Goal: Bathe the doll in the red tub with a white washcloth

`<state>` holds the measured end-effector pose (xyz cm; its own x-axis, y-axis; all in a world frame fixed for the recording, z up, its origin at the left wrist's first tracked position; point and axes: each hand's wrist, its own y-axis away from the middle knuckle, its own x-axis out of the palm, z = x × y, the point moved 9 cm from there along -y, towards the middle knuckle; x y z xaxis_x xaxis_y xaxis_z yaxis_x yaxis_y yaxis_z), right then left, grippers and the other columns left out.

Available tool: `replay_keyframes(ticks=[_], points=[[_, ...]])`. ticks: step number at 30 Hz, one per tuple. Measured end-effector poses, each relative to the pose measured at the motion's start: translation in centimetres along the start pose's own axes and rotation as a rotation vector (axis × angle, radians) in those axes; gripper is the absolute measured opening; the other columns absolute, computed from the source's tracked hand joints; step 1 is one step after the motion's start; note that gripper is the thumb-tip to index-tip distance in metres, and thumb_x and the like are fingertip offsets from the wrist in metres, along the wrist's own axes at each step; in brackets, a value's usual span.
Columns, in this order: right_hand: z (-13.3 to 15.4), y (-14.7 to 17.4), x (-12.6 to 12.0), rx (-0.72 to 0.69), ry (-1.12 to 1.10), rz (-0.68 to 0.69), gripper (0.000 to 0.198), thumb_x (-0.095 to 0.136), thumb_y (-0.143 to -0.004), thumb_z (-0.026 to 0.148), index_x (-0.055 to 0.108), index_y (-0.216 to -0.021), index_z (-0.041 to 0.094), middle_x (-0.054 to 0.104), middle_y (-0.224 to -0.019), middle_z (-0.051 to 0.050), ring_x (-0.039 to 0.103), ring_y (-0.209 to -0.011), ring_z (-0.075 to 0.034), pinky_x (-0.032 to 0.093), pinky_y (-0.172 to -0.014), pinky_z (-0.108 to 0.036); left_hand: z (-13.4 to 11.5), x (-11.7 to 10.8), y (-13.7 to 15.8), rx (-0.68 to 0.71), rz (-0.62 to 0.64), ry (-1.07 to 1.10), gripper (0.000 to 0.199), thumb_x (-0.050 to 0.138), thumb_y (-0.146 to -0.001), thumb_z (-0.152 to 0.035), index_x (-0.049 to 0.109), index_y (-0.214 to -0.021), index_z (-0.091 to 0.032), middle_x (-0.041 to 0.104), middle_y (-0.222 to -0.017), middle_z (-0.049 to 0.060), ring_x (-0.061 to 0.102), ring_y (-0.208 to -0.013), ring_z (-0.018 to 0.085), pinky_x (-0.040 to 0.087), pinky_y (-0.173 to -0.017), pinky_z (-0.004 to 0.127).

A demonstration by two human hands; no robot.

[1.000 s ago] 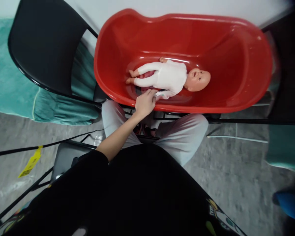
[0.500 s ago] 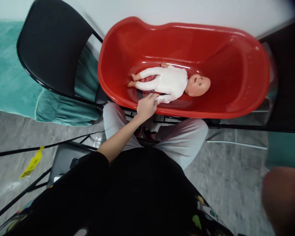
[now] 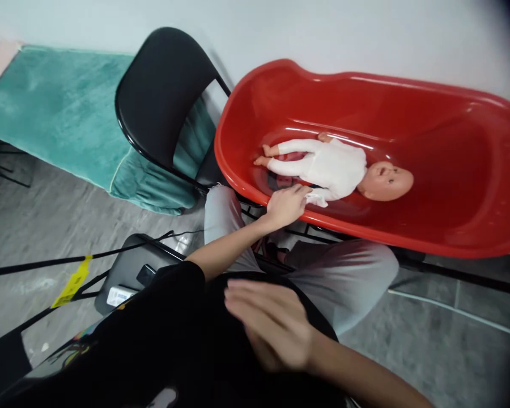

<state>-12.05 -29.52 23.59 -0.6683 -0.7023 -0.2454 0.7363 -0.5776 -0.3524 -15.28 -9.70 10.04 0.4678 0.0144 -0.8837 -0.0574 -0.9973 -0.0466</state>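
Note:
A baby doll (image 3: 338, 169) in a white long-sleeved outfit lies face up inside the red baby bathtub (image 3: 348, 79). Its head points right and its bare feet point left. Over the tub's near rim reaches my left hand (image 3: 288, 204), its fingers closed at the end of the doll's near sleeve, where the doll's hand is covered. White fabric with a faint print shows beside my fingertips. My right hand (image 3: 276, 326) hangs in front of my black shirt, apart from the tub, fingers stretched out and somewhat blurred, with nothing visible in it.
A black folding chair (image 3: 161, 102) stands left of the tub, near a bed or bench with a teal cover (image 3: 68, 113). Lower left, a black seat (image 3: 127, 269) carries a small dark device and a white item; a yellow tag (image 3: 72, 283) hangs from a black strap.
My view has turned, so the tub and doll sit lower and farther right. My right hand has come in from the right edge to my front. My left hand stays at the doll's sleeve.

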Motion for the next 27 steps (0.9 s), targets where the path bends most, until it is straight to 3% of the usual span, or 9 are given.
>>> replay_keyframes(ticks=[3,7,14,17,24,27], points=[[-1.9,-3.2,3.2,-0.021,0.126,0.037,0.032,0.049,-0.099,0.023,0.067,-0.125,0.022,0.074,-0.109,-0.009,0.067,-0.104,-0.023,0.057,-0.092,-0.041,0.0,0.0,-0.1,0.011,-0.003,-0.011,0.034,0.043,-0.099,-0.019,0.063,-0.127,-0.023,0.069,-0.119,0.005,0.067,-0.103,0.021,0.049,-0.079,0.032],[-3.8,-6.6,6.4,0.028,0.15,0.083,0.024,0.064,-0.094,0.039,0.073,-0.108,0.022,0.073,-0.104,-0.006,0.062,-0.097,-0.021,0.053,-0.089,-0.037,-0.2,0.2,-0.1,0.029,-0.005,-0.032,0.035,0.043,-0.098,-0.019,0.062,-0.127,-0.022,0.069,-0.117,0.005,0.068,-0.099,0.021,0.05,-0.077,0.032],[-3.4,-8.0,7.6,-0.025,0.294,0.204,0.02,0.054,-0.093,0.021,0.073,-0.088,0.017,0.068,-0.088,-0.008,0.057,-0.084,-0.02,0.048,-0.078,-0.035,-0.3,0.4,-0.1,0.039,0.007,-0.067,0.037,0.042,-0.098,-0.02,0.06,-0.131,-0.022,0.068,-0.119,0.006,0.069,-0.097,0.021,0.05,-0.078,0.034],[-3.7,-8.7,6.5,0.131,0.027,0.169,0.019,0.053,-0.09,0.017,0.071,-0.086,0.017,0.068,-0.085,-0.005,0.059,-0.081,-0.018,0.047,-0.076,-0.031,-0.4,0.4,-0.1,0.045,0.016,-0.069,0.038,0.041,-0.099,-0.021,0.06,-0.131,-0.022,0.069,-0.119,0.006,0.068,-0.097,0.022,0.05,-0.078,0.035],[-7.3,-8.6,6.2,0.805,-0.873,0.077,0.01,0.065,-0.079,0.028,0.065,-0.073,0.02,0.058,-0.068,0.003,0.053,-0.067,-0.012,0.041,-0.063,-0.024,-0.9,-0.4,0.3,0.072,0.016,-0.052,0.039,0.038,-0.099,-0.021,0.06,-0.131,-0.019,0.068,-0.12,0.008,0.068,-0.095,0.023,0.047,-0.078,0.037],[-8.0,-8.2,6.8,0.936,-1.164,0.038,0.013,0.07,-0.072,0.029,0.062,-0.073,0.019,0.057,-0.069,0.003,0.054,-0.065,-0.012,0.044,-0.061,-0.024,-1.0,-0.8,0.5,0.073,0.006,-0.049,0.04,0.036,-0.1,-0.022,0.06,-0.132,-0.019,0.068,-0.119,0.009,0.067,-0.094,0.023,0.047,-0.078,0.038]])
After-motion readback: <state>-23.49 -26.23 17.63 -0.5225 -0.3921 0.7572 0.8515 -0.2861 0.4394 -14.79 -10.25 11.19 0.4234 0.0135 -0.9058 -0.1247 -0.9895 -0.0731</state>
